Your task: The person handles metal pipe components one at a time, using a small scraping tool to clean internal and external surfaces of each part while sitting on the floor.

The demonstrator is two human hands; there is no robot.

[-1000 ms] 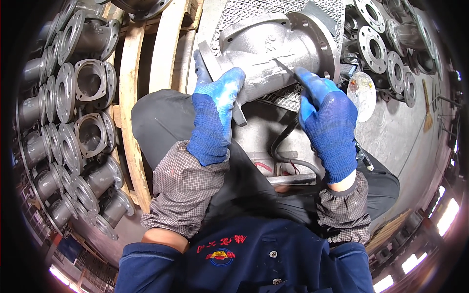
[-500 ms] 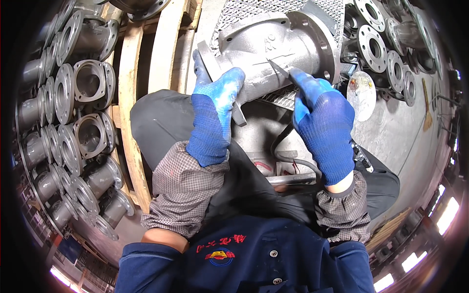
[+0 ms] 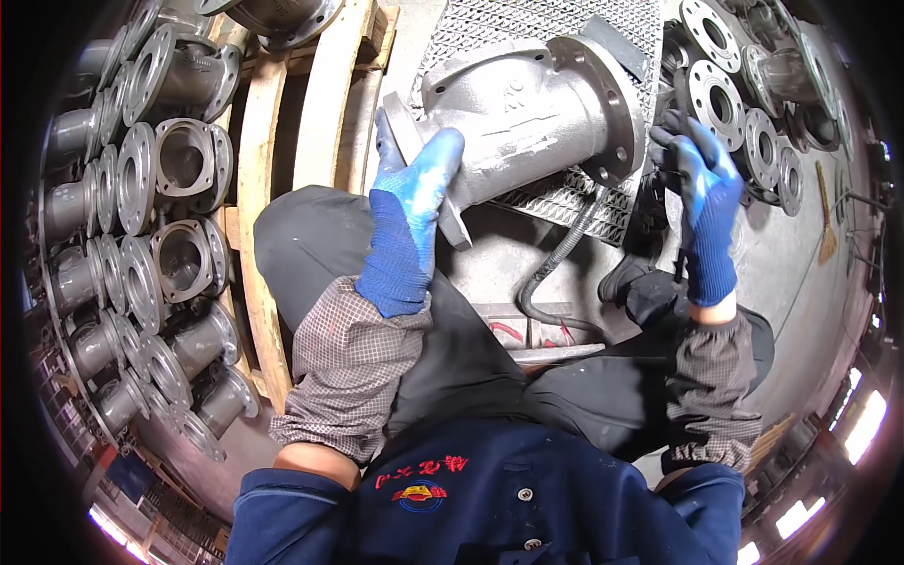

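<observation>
A grey cast-metal valve body (image 3: 527, 122) with flanged ends lies tilted on a metal mesh surface in front of me. My left hand (image 3: 410, 202), in a blue coated glove, closes around the flange at its left end, thumb on the near side and fingers partly hidden behind. Off to the right of the casting, my gloved right hand (image 3: 711, 188) is closed on a thin dark tool (image 3: 681, 89) standing roughly upright; its exact kind is hard to make out. A light scraped patch shows on the casting's near side.
Stacked flanged castings (image 3: 179, 160) stand left, beside a wooden pallet (image 3: 259, 179). More flanged parts (image 3: 716, 104) are piled at right. A ribbed hose (image 3: 565, 247) runs below the mesh platform (image 3: 556, 207). A flat dark block (image 3: 614, 49) rests behind the casting. A broom (image 3: 826, 221) lies far right.
My right hand has drawn away from the casting's surface, rightward and back, still closed on a tool. My left hand keeps its hold on the flange. The white oval disc is no longer visible.
</observation>
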